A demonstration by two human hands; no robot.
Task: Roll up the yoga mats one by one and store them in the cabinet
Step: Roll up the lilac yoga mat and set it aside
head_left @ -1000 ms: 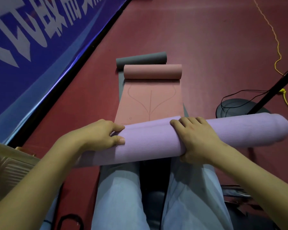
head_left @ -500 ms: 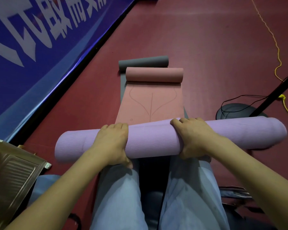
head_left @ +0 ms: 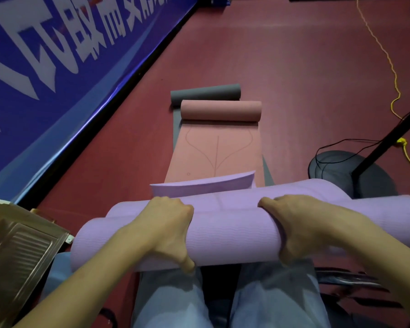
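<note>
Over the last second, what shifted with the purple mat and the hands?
The left hand moved from the purple mat's end toward its middle and now grips over the top. The mat's loose flap has sprung up beyond the roll. The right hand kept its grip. The pink mat and grey mat stayed put.

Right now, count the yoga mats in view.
3: the purple mat rolled across the lap, the pink mat part-rolled ahead, and the grey mat beneath and behind it.
</note>
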